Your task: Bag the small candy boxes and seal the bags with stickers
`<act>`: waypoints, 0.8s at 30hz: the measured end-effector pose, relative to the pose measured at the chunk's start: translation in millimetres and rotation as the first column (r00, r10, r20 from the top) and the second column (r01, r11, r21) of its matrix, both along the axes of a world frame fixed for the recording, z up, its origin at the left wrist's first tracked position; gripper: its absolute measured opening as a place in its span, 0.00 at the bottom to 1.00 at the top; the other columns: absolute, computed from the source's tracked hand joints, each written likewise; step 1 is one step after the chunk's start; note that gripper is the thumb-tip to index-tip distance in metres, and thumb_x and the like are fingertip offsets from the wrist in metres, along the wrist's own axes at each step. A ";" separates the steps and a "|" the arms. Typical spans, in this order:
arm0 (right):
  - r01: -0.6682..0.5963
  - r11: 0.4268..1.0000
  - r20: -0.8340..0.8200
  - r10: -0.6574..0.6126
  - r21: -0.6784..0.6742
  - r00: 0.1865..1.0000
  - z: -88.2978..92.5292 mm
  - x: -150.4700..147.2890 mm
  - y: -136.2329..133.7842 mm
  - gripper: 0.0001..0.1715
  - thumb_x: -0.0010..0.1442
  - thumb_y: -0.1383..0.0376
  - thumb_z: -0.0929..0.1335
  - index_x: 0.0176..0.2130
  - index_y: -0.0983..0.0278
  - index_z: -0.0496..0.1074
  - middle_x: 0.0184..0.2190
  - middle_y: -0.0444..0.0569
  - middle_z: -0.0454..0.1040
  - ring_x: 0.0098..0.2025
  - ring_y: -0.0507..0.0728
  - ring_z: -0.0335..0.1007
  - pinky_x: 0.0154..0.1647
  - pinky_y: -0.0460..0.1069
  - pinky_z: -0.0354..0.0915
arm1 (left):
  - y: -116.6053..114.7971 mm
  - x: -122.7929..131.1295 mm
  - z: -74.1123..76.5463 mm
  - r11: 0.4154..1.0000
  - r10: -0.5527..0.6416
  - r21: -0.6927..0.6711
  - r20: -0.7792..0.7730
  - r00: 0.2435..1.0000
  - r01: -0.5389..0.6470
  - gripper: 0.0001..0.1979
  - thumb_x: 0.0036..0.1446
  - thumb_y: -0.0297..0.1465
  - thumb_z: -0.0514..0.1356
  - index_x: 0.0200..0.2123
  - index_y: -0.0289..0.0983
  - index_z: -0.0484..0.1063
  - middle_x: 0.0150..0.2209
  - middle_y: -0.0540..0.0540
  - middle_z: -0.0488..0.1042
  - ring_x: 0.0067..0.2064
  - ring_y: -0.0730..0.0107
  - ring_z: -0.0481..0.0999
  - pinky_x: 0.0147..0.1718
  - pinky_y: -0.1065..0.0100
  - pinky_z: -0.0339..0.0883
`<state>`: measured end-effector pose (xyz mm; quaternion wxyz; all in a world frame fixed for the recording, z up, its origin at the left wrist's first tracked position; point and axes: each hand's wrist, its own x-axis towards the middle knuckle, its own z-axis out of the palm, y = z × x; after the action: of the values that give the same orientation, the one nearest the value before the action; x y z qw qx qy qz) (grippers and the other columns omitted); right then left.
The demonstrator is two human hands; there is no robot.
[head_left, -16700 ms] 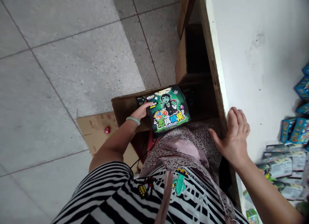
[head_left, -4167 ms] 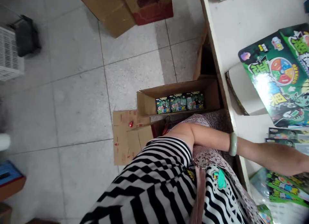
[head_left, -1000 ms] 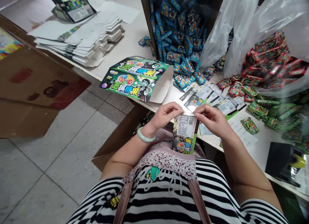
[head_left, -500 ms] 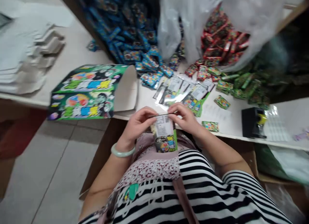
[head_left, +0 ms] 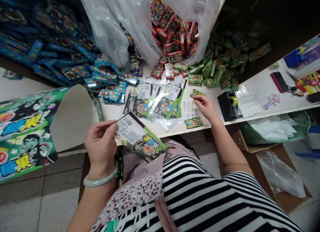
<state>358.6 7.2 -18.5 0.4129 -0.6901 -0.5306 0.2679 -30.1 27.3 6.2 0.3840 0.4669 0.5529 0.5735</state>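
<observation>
My left hand (head_left: pixel 102 138) pinches the upper left corner of a flat plastic candy bag (head_left: pixel 140 137), black and green with a white printed label. The bag hangs tilted above my lap, at the table edge. Over the table, my right hand (head_left: pixel 205 106) has its fingers partly bent and apart, at the near edge of a small green candy box (head_left: pixel 196 92); whether they touch it is unclear. A second green box (head_left: pixel 193 123) lies closer to the edge, by a sheet of small stickers (head_left: pixel 189 108). Similar flat bags (head_left: pixel 162 100) lie fanned out between my hands.
Behind are heaps of blue boxes (head_left: pixel 75 65), red boxes (head_left: pixel 172 31) in a clear plastic bag, and green boxes (head_left: pixel 215 71). A large printed carton (head_left: pixel 27 132) overhangs the edge at left. A black tape dispenser (head_left: pixel 226 106) and a red-edged phone (head_left: pixel 279 81) are at right.
My right hand has let go of the bag's top and moved right to the small green box. My left hand has carried the bag left and tilted it. The view has swung right.
</observation>
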 end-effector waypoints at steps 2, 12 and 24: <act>0.089 0.993 0.180 -0.073 -0.079 0.981 -5.3 21.4 2.1 0.13 0.59 0.65 0.68 0.43 0.63 0.78 0.44 0.53 0.78 0.41 0.59 0.73 0.49 0.56 0.69 | 4.1 9.6 -2.3 0.998 -0.059 -0.018 -0.002 0.998 0.059 0.09 0.45 0.33 0.72 0.31 0.41 0.78 0.31 0.53 0.79 0.34 0.70 0.75 0.38 0.65 0.72; 0.019 0.970 0.279 0.051 -0.243 0.959 -11.9 36.5 4.6 0.05 0.56 0.67 0.68 0.33 0.64 0.75 0.37 0.53 0.77 0.40 0.60 0.71 0.46 0.55 0.65 | 0.7 17.8 -3.1 0.955 -0.287 -0.113 -0.126 0.950 0.273 0.11 0.51 0.37 0.69 0.36 0.39 0.78 0.36 0.48 0.79 0.39 0.68 0.77 0.40 0.67 0.73; -0.725 0.688 -0.251 0.707 0.025 0.662 107.9 -101.7 20.9 0.14 0.59 0.53 0.72 0.32 0.62 0.74 0.31 0.46 0.75 0.34 0.53 0.69 0.39 0.50 0.66 | -4.7 41.4 17.4 0.867 -0.487 0.045 -0.139 0.862 0.496 0.11 0.57 0.39 0.68 0.33 0.38 0.73 0.33 0.49 0.75 0.36 0.71 0.75 0.38 0.69 0.70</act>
<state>256.9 28.1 89.3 0.3084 -0.4033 -0.6942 0.5102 11.3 22.5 23.6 0.4638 0.6417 0.4151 0.4481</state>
